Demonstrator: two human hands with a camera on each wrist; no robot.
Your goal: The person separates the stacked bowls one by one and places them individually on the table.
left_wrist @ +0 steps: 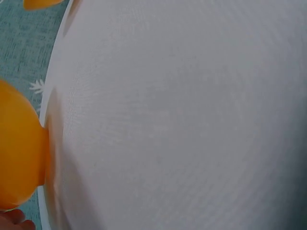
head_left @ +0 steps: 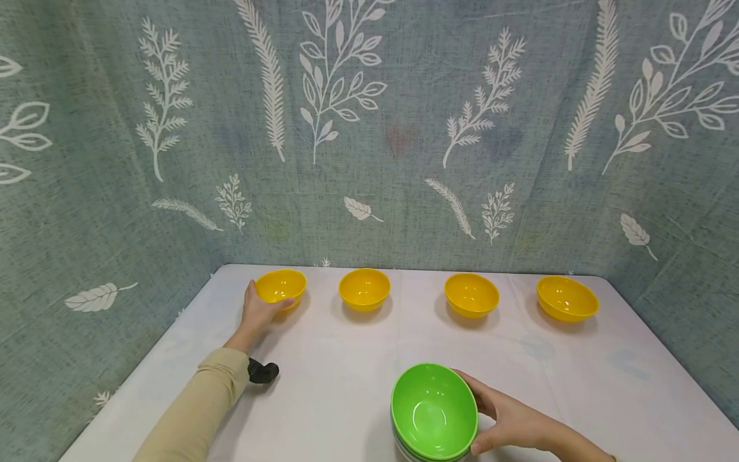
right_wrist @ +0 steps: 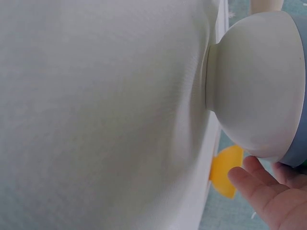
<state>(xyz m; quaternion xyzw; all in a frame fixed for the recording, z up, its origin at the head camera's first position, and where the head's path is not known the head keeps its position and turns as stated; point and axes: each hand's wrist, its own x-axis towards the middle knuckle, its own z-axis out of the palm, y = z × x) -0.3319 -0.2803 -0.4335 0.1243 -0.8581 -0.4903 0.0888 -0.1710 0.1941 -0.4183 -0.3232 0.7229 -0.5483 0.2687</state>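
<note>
The head view looks forward and down over the whole bench (head_left: 346, 385). Each wrist view sits low and very close, skimming the bench (left_wrist: 182, 120) cloth they all share.

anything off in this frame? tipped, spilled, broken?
Nothing stands out. Four yellow bowls stand upright in a row on the table, none spilled or cracked. The left hand grips the leftmost bowl; the right hand holds the green stack, upright.
</note>
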